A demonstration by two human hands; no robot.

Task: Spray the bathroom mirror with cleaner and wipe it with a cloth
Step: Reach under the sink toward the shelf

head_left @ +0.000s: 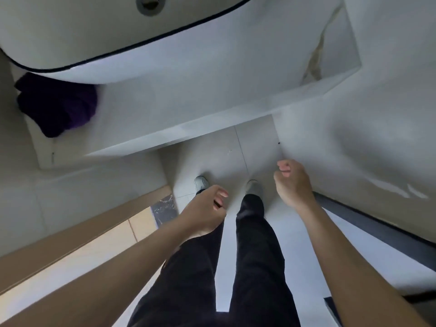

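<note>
Hands hang empty in front of the body, well below the counter. The left hand (207, 204) is loosely curled, fingers bent inward and slightly parted, holding nothing. The right hand (291, 182) is curled a little tighter, fingers drawn together toward the palm, also empty. Both sit over the pale floor (250, 147), above the dark trousers (254, 251) and the grey shoes (253, 186).

A purple cloth (59, 105) lies crumpled on the white counter (188, 109), at its left end, just beside the rim of the sink (94, 29) and partly tucked under that rim's overhang. It is well apart from either hand. The sink drain (150, 2) shows at the top edge.

Neither a mirror nor a spray bottle appears anywhere in this view; the camera looks steeply down, so the wall above the sink is out of frame. Whether the glass is wet, streaked or clean cannot be told.

As a judgement, the work sits at one of its ends: either nothing has begun, or the wiping is finished and the cloth is set down. The picture alone does not settle which. If it is the start, everything is left: find the cleaner, spray the mirror, pick up the cloth, wipe.
</note>
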